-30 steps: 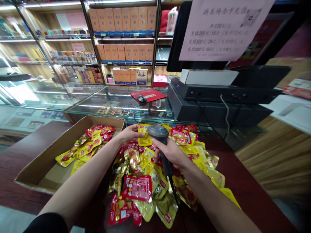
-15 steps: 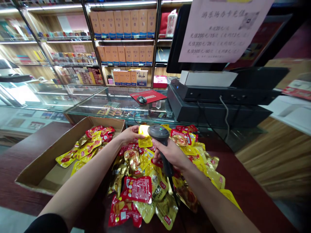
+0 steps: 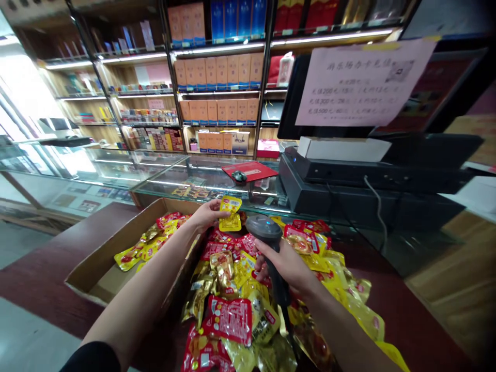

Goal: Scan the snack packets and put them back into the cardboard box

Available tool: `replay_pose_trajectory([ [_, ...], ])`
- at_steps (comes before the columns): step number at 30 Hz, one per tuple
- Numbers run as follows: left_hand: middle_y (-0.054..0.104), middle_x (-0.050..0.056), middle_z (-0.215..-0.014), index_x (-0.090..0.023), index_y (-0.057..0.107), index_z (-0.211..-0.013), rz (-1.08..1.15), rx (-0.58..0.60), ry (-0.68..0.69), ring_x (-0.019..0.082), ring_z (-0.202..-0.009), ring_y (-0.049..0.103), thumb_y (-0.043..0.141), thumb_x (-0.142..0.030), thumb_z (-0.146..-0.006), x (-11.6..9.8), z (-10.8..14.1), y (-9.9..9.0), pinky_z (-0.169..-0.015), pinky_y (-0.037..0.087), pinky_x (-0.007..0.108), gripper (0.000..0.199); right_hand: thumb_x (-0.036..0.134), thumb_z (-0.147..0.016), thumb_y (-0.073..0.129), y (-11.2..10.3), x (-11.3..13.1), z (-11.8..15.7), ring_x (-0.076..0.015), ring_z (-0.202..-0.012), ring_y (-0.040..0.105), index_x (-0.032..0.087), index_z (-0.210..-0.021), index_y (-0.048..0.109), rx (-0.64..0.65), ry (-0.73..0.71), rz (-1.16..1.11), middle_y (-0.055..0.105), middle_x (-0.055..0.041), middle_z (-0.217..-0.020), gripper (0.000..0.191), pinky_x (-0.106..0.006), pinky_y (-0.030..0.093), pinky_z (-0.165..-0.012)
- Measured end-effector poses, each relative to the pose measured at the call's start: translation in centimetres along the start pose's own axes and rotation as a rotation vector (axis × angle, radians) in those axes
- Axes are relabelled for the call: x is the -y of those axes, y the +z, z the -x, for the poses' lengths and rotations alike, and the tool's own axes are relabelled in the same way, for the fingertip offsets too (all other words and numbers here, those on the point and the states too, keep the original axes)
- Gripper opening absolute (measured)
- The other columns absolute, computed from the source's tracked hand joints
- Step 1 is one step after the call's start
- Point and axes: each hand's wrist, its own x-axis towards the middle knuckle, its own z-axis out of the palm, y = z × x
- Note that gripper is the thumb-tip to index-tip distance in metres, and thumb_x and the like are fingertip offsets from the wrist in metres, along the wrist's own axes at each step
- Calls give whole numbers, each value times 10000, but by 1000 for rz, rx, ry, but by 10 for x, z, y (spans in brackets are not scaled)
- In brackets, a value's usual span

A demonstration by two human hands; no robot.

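Between the fingertips of my left hand point(image 3: 207, 216) is a yellow snack packet point(image 3: 230, 214), raised above the pile. My right hand point(image 3: 284, 261) grips the handle of a black barcode scanner point(image 3: 264, 227); its head points toward the packet, and a small blue light shows on top. Under both hands lies a heap of red, yellow and gold snack packets, among them a red packet point(image 3: 228, 318) near the front. To the left, a shallow cardboard box point(image 3: 93, 263) holds several more packets, partly hidden behind my left forearm.
Beyond the pile is a glass display counter point(image 3: 163, 181) with a mouse point(image 3: 239, 176) on a red mat point(image 3: 261, 170). A monitor with a paper sign point(image 3: 360, 85) stands at right above a black cash drawer point(image 3: 310, 194). Shelves of boxed goods line the back.
The scanner's bright light on the packet has gone out, and its indicator turned from green to blue. The packet and scanner are farther apart. My view has tilted up and shifted left.
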Motion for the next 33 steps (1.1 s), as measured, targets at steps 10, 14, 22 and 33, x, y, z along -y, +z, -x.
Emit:
replay_pose_trajectory([
  [10,716,74,-923,-142,656,-935,-86,-226,140,189,-780,685,882,-267,-482,-50,64,-96,-731,526,302,521,503,-798,629,7,-7,2,-161,-413,634,177,-949,499,55,-6,62,620,13,-555,382,-246,512,-436],
  [14,696,84,-1008,-162,671,-977,-97,-381,203,159,-805,667,868,-306,-521,-61,81,-123,-701,508,250,518,504,-786,641,11,-10,0,-161,-424,638,167,-953,513,66,16,56,624,6,-569,397,-254,525,-446],
  [22,692,57,-919,-147,677,-901,-87,-278,185,128,-800,632,867,-303,-526,-49,62,-86,-696,470,229,448,510,-771,646,9,-9,2,-161,-425,640,167,-954,519,56,-6,39,626,9,-563,409,-251,519,-431],
  [33,705,46,-861,-142,674,-901,-127,23,122,116,-744,634,849,-310,-558,4,6,17,-727,475,249,420,505,-790,632,-16,5,5,-156,-450,641,160,-886,548,15,-90,10,626,5,-586,367,-273,541,-461],
])
